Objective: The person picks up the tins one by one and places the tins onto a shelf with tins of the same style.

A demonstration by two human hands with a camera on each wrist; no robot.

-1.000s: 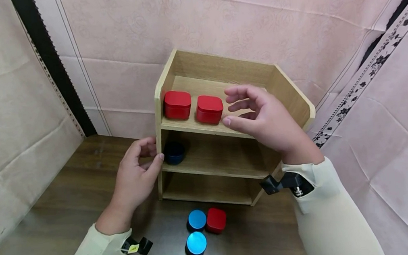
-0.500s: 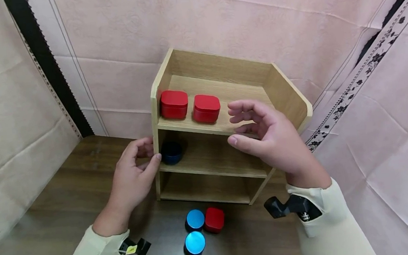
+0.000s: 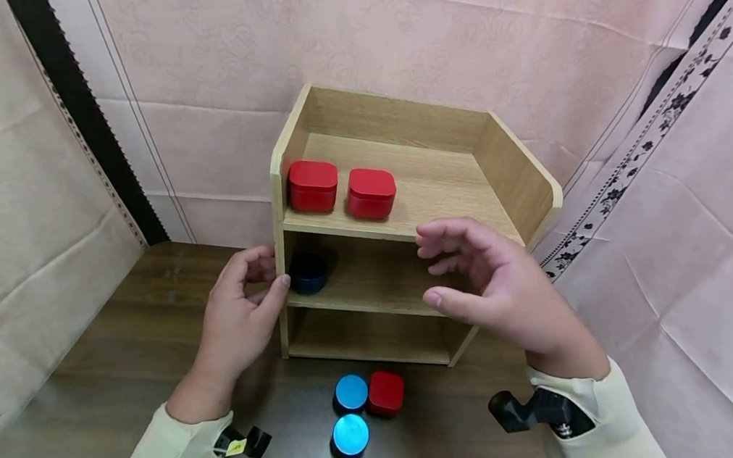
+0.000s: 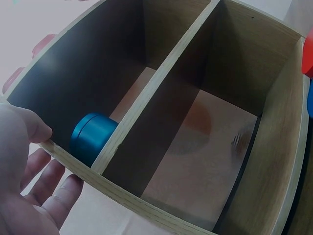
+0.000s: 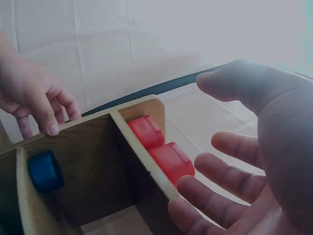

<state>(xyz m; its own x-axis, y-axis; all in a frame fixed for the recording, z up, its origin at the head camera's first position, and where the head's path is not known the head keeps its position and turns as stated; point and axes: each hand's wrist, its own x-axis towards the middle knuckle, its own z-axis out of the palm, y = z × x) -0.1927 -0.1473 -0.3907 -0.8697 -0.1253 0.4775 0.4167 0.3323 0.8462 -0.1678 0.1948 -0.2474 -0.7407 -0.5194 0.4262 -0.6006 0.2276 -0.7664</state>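
Loosely spread, the right grip (image 3: 492, 287) has hold of nothing: its fingers are lightly bent and its thumb stands apart, in front of the right part of the wooden shelf (image 3: 432, 154). Up and to its left, on the top level, sit the left red box (image 3: 313, 187) and the right red box (image 3: 371, 193), side by side with a small gap. Nearly closed, the left grip (image 3: 239, 309) holds the shelf's left wall, thumb on the front edge, fingers outside. Just inside that wall, near the thumb, stands a round blue container (image 3: 308, 274) on the middle level. On the counter (image 3: 449, 425), before the shelf, two blue-lidded containers (image 3: 350, 438) and a third red box (image 3: 386, 394) cluster, well apart from the right grip.
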